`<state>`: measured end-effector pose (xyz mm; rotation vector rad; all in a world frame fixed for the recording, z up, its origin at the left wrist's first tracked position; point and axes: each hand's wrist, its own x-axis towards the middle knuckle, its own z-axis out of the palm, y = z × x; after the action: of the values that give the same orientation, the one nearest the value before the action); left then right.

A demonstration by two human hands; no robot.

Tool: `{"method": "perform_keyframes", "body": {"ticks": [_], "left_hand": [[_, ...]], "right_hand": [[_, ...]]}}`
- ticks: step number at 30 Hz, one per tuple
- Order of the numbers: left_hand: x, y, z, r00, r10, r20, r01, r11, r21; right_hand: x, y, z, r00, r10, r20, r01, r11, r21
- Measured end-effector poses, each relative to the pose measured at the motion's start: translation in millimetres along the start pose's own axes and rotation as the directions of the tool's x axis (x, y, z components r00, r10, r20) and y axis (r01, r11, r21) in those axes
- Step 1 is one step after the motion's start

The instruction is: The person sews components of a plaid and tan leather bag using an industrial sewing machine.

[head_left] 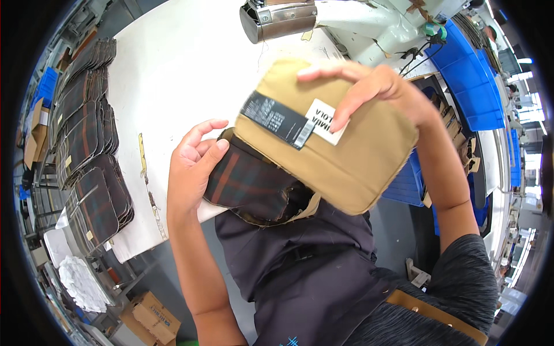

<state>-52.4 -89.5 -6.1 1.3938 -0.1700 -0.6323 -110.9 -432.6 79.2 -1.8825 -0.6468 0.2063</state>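
My right hand grips a tan fabric panel with rounded corners, its thumb lying on a white label. Beside that, a black printed label crosses the panel. Pinched at its left edge by my left hand is a dark plaid fabric piece, partly under the tan panel. The plaid piece gapes at its lower right, where a tan edge shows. Whether the two fabrics are joined is hidden by the overlap. Both are held above the table's near edge, over my lap.
Several stacks of dark plaid pieces lie along the left of the white table. A sewing machine stands at the far side. Blue bins are at the right; a cardboard box sits low at the left.
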Motion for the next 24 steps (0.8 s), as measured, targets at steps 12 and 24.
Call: {"method": "perform_keyframes", "body": {"ticks": [12, 24], "left_hand": [[4.4, -3.8, 0.1, 1.000, -0.016, 0.002, 0.015, 1.000, 0.006], [6.1, -3.7, 0.2, 0.999, -0.048, -0.005, 0.048, 0.999, 0.004]], "right_hand": [[10.5, 47.7, 17.4, 0.999, 0.042, -0.017, -0.040, 0.996, 0.085], [18.1, 43.4, 15.4, 0.999, -0.012, 0.033, 0.012, 1.000, 0.002]]}}
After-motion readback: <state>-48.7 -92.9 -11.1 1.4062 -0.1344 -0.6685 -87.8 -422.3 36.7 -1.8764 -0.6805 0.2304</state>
